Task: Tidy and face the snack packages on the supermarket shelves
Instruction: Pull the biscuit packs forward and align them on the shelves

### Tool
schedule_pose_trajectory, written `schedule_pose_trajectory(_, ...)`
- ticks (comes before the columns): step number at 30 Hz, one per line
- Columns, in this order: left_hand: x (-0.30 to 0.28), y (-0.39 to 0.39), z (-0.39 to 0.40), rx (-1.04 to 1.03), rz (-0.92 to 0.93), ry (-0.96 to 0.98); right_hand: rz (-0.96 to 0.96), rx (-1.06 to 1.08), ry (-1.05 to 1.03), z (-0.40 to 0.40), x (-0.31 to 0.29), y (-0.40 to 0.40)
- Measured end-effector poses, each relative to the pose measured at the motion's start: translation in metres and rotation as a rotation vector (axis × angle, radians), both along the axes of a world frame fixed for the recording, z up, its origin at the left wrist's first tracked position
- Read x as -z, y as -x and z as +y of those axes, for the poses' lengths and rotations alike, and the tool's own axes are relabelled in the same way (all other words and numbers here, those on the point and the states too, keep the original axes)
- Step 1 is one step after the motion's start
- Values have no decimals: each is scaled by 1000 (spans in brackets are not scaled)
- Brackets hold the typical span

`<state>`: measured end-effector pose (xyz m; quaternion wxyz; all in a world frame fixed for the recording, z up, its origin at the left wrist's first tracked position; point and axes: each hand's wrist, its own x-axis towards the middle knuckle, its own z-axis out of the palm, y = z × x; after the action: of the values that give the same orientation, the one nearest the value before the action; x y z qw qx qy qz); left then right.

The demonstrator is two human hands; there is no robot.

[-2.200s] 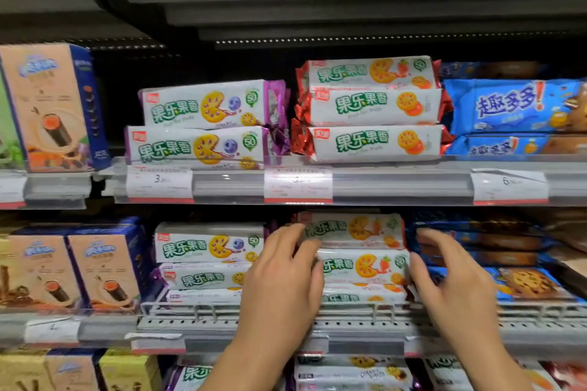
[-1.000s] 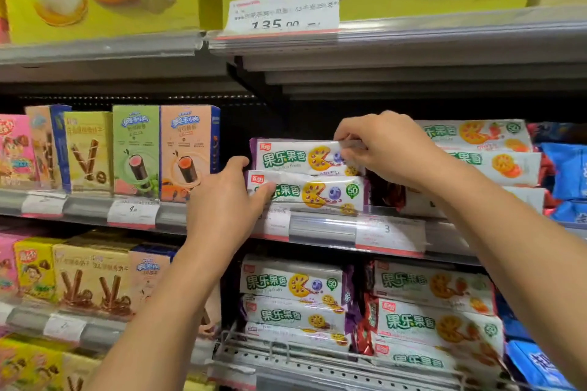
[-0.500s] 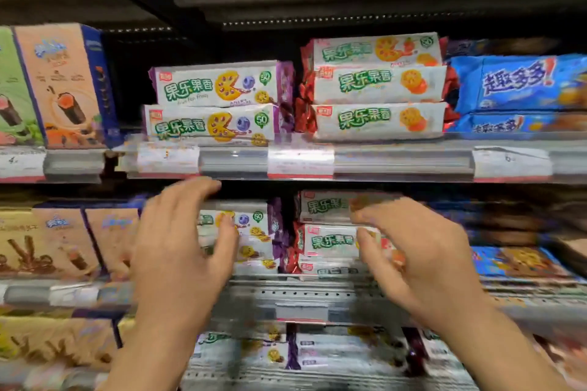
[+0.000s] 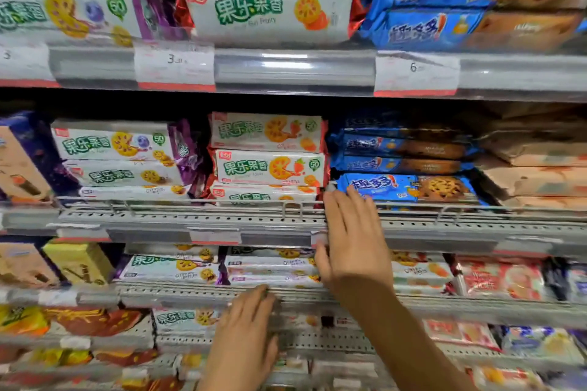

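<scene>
Snack packages fill the shelves before us; our right hand has its fingers straight and spread, tips at the wire rail of the middle shelf, just at the 5 o'clock corner of the red-edged cookie stack and touching the near-left end of the blue cookie pack. Whether the tips press either pack we cannot tell. Our left hand lies lower, at 7 o'clock of the right one, fingers loosely extended against the lower shelf edge, gripping nothing we can see. At 9 o'clock of the red-edged stack sits the purple-edged cookie stack. At 12 o'clock, price tags hang on the upper shelf strip
</scene>
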<state>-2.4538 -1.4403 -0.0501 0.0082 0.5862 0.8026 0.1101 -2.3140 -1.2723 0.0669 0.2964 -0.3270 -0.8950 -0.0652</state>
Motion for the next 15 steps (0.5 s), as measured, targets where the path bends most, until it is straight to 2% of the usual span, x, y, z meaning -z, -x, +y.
schedule_pose_trajectory(7, 21, 11, 13, -77, -49, 161, -19, 44, 16, -9, 1, 4)
schedule_pose_trajectory(11, 30, 24, 20, -129, -72, 180, -58, 65, 38, -13, -4, 4)
schedule_pose_trajectory(13, 55, 33, 20, -65, -72, 160, -76, 94, 29, -16, -4, 5)
schedule_pose_trajectory(15, 69, 33, 21, -32, -59, 51, -94, 118, 5, -16, -3, 6)
